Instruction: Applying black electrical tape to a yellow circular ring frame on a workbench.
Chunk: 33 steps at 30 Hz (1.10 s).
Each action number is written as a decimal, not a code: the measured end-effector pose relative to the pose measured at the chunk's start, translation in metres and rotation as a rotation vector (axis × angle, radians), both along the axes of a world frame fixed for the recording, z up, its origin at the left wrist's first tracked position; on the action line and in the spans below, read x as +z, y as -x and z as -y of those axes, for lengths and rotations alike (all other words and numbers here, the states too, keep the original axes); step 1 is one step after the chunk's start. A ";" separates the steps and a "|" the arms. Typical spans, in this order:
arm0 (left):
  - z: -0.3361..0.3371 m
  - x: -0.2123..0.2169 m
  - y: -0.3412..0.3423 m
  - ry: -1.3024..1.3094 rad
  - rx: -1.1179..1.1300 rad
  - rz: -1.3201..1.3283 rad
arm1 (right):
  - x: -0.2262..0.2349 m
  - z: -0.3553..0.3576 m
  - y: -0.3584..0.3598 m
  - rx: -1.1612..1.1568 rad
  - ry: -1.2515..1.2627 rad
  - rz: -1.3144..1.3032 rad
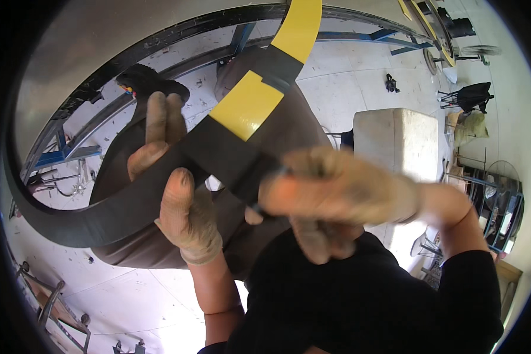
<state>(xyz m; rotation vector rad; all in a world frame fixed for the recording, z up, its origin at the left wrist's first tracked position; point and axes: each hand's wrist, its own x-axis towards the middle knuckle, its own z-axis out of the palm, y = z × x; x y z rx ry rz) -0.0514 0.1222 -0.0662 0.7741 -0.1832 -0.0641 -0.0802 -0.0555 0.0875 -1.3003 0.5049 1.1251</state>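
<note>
A large curved rim [88, 215], black with yellow sections [246, 105], arcs across the view just under my face. My left hand [174, 183], in a worn beige glove, grips the black part of the rim, thumb in front and fingers behind. My right hand [336, 192], also gloved and blurred by motion, is closed near the rim's black section to the right of my left hand; a small dark tool tip seems to stick out of it, but what it holds is unclear. My brown-trousered legs [277, 135] lie beneath the rim.
A white block-shaped seat [398, 138] stands to the right on the pale concrete floor. A blue metal frame [65, 154] and curved black rails [177, 32] lie at the left and far side. Metal racks and wheel parts [495, 200] line the right wall.
</note>
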 end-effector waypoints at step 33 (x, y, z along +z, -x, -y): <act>0.003 -0.015 -0.005 0.029 0.017 0.101 | -0.023 0.016 -0.022 -0.135 -0.102 -0.022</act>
